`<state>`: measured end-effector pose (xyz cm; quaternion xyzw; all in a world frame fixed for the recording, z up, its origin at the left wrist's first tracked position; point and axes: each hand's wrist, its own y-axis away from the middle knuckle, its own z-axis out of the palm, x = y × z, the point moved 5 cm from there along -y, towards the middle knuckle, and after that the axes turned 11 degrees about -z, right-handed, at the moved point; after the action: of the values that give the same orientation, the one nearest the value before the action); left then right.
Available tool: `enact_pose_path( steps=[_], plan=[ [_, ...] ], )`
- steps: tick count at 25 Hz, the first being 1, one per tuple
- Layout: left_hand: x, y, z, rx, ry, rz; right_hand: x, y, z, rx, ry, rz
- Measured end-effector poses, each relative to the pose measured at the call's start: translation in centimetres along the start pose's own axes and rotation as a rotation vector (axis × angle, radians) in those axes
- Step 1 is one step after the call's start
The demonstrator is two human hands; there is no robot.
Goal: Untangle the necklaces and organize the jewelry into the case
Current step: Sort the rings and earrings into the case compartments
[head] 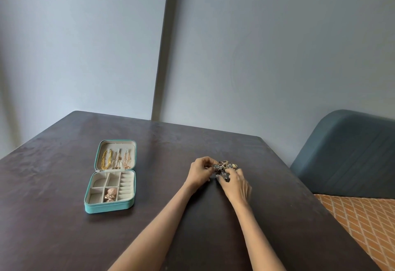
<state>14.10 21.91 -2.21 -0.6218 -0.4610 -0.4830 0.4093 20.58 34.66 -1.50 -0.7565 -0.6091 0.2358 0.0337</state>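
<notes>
Jewelry pile, rings and small pieces, sits on dark table, well right of case. Left hand pinches piece at pile's left edge, fingers curled. Right hand fingers curl over small silver piece at pile's near side. Teal jewelry case lies open; gold necklaces hang in lid, rose-gold piece in front compartment. No readable writing.
</notes>
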Motion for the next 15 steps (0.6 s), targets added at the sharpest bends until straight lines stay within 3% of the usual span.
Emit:
enact_pose_path(
  steps=[6,15],
  plan=[
    [0.2,0.0,0.0,0.015,-0.031,0.001,0.9,-0.2,0.0,0.129,-0.279,-0.013],
    [0.0,0.1,0.1,0.014,-0.023,-0.017,1.6,-0.2,0.4,0.133,-0.429,0.044]
  ],
)
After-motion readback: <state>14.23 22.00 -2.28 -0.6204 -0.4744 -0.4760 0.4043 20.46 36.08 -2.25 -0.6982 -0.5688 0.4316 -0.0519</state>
